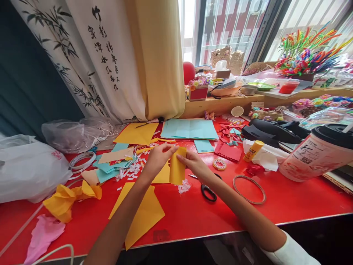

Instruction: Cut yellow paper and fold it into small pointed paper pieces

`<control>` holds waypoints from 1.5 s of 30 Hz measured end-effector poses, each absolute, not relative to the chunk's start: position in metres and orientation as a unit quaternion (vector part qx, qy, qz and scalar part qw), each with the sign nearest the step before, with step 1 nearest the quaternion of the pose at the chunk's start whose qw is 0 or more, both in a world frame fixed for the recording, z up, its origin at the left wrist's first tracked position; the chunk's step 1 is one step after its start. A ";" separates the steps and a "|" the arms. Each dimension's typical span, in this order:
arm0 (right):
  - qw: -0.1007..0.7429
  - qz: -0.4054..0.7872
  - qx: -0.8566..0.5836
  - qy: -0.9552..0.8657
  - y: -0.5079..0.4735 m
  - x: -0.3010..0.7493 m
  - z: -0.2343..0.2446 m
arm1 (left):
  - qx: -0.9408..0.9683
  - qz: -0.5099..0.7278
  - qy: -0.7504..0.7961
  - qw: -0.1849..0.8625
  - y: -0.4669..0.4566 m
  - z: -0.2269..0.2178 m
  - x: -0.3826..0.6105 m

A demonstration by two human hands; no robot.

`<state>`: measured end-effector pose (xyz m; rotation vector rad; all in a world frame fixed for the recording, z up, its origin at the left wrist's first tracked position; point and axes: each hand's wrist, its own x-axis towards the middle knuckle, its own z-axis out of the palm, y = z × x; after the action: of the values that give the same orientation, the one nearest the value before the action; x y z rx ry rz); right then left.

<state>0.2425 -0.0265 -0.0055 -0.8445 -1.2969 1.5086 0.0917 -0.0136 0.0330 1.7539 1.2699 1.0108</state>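
Both hands hold a narrow folded strip of yellow paper above the red table. My left hand pinches its upper left edge, and my right hand grips its upper right side with the thumb in front. Behind the strip lies a flat piece of yellow paper, partly covered. Larger yellow sheets rest below my left forearm. Black-handled scissors lie under my right forearm, their blades partly hidden. Beside them is a small heap of white paper shreds.
Light blue sheets and another yellow sheet lie at the back. Rightward are red paper squares, a tape roll, a glue stick, a ring and a large drink cup. Blue scraps and plastic bags sit left.
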 end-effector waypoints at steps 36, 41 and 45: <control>0.437 0.473 -0.475 -0.600 -0.035 0.230 -0.008 | 0.636 0.346 0.504 0.472 -0.021 0.010 0.059; 0.448 0.475 -0.456 -0.604 -0.033 0.232 -0.010 | 0.639 0.329 0.493 0.490 -0.020 0.005 0.058; 0.485 0.465 -0.438 -0.597 -0.030 0.234 -0.013 | 0.643 0.323 0.485 0.497 -0.020 0.003 0.058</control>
<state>0.2340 -0.0297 -0.0133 -1.0671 -1.4522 1.1313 0.0583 -0.0202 0.0034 1.5576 1.1751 0.7823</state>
